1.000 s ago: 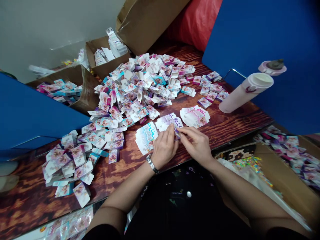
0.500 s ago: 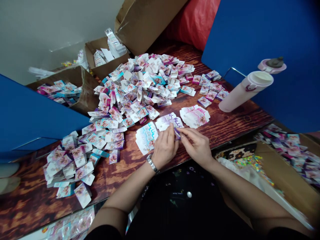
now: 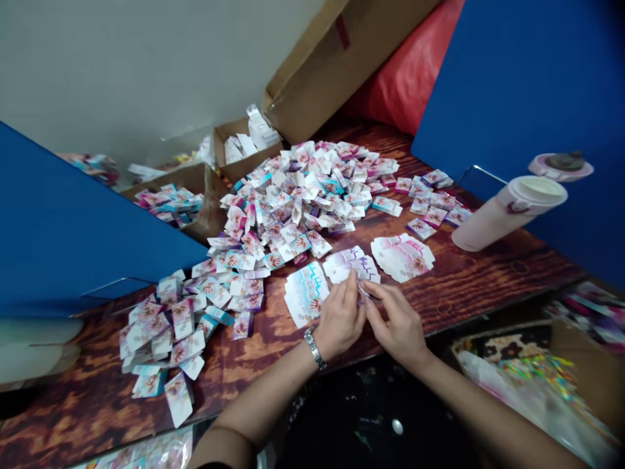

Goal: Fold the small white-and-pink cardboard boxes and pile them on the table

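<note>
Pinched between left hand (image 3: 339,314) and right hand (image 3: 394,329): one small printed carton blank (image 3: 364,291), grip nearly closed. Stacked blanks (image 3: 306,294) just left, on table (image 3: 469,286).

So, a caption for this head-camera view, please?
Left hand and right hand pinch a small printed card over a wooden table, beside a heap of card blanks.

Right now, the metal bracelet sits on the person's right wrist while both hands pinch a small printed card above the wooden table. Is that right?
Not quite: the head view shows the metal bracelet on the left wrist, not the right. The rest stands: the left hand and right hand pinch a small printed card above the wooden table.
</note>
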`<state>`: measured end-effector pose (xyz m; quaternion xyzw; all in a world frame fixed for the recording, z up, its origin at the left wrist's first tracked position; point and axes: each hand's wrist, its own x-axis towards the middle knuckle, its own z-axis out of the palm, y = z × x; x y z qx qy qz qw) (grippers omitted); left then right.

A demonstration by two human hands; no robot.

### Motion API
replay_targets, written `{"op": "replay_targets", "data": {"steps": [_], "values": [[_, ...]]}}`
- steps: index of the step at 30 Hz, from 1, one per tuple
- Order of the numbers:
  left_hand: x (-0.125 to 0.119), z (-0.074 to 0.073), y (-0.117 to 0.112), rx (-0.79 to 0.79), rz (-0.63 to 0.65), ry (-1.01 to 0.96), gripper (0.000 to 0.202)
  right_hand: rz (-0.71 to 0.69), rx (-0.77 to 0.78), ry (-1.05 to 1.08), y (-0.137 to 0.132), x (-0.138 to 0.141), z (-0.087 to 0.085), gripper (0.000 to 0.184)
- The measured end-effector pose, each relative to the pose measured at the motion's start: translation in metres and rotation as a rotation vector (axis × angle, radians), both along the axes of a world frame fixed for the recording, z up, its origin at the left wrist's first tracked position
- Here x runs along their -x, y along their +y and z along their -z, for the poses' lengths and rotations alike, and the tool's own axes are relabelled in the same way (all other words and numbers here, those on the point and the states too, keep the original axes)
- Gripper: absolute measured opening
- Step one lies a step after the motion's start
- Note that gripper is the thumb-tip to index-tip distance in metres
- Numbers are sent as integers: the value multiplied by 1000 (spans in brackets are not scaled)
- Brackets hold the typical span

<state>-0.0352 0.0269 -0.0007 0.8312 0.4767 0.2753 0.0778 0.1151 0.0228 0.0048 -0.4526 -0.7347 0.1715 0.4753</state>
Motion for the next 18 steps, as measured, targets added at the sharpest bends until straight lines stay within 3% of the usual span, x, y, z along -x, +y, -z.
{"op": "replay_targets", "data": {"steps": [3, 5, 7, 9, 11, 12, 14, 18], "values": [[22, -9, 23, -7, 62, 222, 65, -78, 73, -29, 11, -2, 5, 45], [41, -33, 56, -36, 29, 350, 56, -100, 56, -77, 21, -4, 4, 45], [61, -65, 97, -125, -124, 328, 53, -85, 52, -95, 34, -8, 1, 42], [78, -96, 132, -255, -165, 222, 67, -87, 78, -122, 48, -13, 1, 37], [87, -115, 147, -339, -145, 150, 78, -151, 105, -232, 60, -21, 4, 31], [87, -117, 144, -354, -126, 138, 78, -187, 116, -316, 63, -25, 7, 28], [80, -107, 122, -333, -85, 131, 71, -225, 134, -510, 66, -32, 15, 27], [55, -46, 60, -172, -14, 174, 56, -112, 160, -772, 62, -34, 26, 40]]}}
